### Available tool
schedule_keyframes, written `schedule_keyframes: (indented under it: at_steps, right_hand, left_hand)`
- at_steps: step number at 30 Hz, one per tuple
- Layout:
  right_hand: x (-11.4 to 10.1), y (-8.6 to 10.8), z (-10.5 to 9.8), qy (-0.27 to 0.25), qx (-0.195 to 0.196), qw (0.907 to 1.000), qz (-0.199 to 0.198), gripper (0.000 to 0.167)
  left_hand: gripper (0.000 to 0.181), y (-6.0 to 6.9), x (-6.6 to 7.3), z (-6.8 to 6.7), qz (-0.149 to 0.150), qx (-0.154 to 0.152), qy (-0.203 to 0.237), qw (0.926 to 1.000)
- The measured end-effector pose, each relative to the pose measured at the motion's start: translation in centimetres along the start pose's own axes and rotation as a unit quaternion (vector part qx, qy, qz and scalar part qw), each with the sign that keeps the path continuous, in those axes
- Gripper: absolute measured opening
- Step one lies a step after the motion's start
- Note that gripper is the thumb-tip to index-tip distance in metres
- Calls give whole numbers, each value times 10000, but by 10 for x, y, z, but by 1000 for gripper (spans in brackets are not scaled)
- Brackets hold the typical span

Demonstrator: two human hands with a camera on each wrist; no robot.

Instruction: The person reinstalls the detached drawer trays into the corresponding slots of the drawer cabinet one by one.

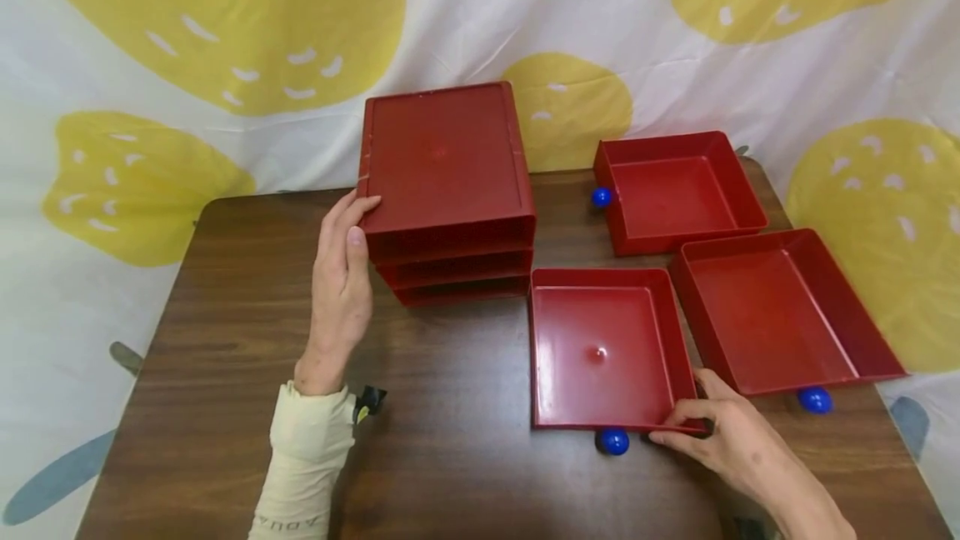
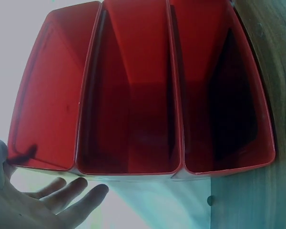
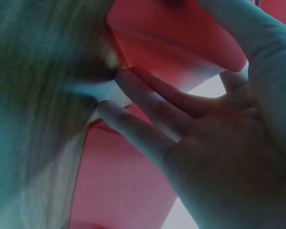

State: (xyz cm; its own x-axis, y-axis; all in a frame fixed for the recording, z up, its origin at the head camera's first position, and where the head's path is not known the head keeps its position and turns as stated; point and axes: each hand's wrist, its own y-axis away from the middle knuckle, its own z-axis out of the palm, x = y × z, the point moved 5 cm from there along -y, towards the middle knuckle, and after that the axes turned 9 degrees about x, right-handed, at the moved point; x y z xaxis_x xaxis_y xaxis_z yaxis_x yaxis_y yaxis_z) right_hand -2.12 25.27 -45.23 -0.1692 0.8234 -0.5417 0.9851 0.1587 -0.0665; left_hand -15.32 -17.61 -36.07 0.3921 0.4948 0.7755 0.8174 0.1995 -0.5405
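A red cabinet frame (image 1: 442, 161) with three open slots stands upright on the table. My left hand (image 1: 341, 294) rests against its left side, with fingers extended and a fingertip over the top edge. In the left wrist view, the hand (image 2: 52, 202) is beside the slots (image 2: 128, 95). To the cabinet's front right lies a red drawer (image 1: 585, 323) with a blue knob (image 1: 615, 442) on its front. My right hand (image 1: 738, 432) holds this drawer's front right corner between thumb and fingers. In the right wrist view, the fingers (image 3: 148, 100) reach under or along the drawer wall; contact is partly hidden.
Two more red drawers lie on the right: one at the back (image 1: 675, 194), its blue knob (image 1: 602, 197) facing left, and one (image 1: 780, 315) with its blue knob (image 1: 815, 400) toward the front. A lemon-print cloth (image 1: 450, 15) hangs behind the brown wooden table (image 1: 225, 340).
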Motion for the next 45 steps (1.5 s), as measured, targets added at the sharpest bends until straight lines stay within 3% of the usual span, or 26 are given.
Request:
schedule_keyframes:
  at_steps: [7,15,22,30,38,45]
  right_hand:
    - [-2,3,1,-52,481,9988,-88,20]
    - [-2,10,4,-213,633,9978,0,25]
    - [-7,19,4,-407,1173,9908,-532,30]
    - [-12,30,7,-554,1030,9917,-532,30]
    - [-24,29,12,-875,1425,9805,-1029,41]
    - [-33,24,18,-906,1434,9804,-999,42]
  left_hand:
    - [39,0,-4,0,-108,-74,-32,9999]
    - [39,2,-5,2,-38,-60,-24,10000]
    - [37,2,-4,2,-33,22,11,10000]
    - [37,4,-5,3,-43,11,22,10000]
    - [37,3,-5,3,-17,67,80,9999]
    - [37,4,-5,3,-7,73,96,9999]
